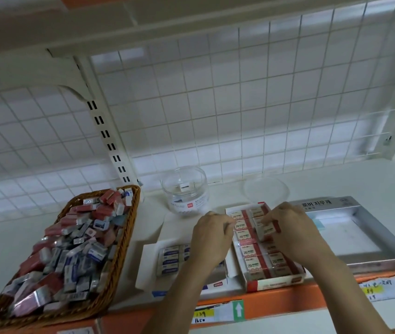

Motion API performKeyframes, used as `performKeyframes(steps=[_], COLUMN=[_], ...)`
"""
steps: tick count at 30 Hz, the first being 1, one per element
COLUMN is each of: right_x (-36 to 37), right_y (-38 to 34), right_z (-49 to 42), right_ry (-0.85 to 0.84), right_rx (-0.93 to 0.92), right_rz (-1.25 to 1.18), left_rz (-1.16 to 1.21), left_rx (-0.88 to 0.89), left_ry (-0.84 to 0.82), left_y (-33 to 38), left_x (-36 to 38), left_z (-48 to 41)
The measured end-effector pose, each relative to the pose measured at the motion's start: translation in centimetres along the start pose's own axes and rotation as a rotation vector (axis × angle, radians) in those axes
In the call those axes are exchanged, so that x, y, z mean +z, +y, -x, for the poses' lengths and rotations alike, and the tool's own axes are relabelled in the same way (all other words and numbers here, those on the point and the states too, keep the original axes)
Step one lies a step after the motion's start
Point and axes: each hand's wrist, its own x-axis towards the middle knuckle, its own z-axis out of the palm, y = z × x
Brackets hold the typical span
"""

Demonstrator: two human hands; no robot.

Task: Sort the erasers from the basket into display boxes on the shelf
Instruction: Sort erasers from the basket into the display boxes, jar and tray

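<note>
A wicker basket [129,227] on the left of the shelf is heaped with several red and blue wrapped erasers [76,244]. In the middle stands a red display box [273,283] with rows of red-banded erasers. My right hand [292,235] pinches one red-banded eraser [265,229] over the box's right column. My left hand [212,239] hovers at the box's left edge, fingers curled, fingertips near the top rows. A white display box [148,263] with blue-banded erasers lies left of it, partly hidden by my left forearm.
A clear plastic jar [184,189] stands behind the boxes, and its clear lid [266,190] lies to the right. A large silver display box [379,237] sits at the right. A white wire grid backs the shelf; orange edge strips carry price labels [218,312].
</note>
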Motion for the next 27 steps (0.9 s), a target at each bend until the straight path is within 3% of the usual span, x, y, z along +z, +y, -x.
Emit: performKeyframes(steps=[14,19,27], right_x=[0.6,1.0,3.3], right_y=[0.0,-2.0,-8.8], right_z=[0.3,0.0,-0.2], right_ry=[0.026,0.165,0.12], right_rx=[-0.054,-0.074,-0.286], right_rz=[0.007,-0.019,-0.058], left_rz=[-0.038,-0.088,-0.284], left_rx=[0.017,0.043,-0.046], left_ry=[0.044,0.142,0.199], left_y=[0.1,0.2,-2.8], left_x=[0.2,-1.0,-4.5], left_z=[0.1,0.8,2.6])
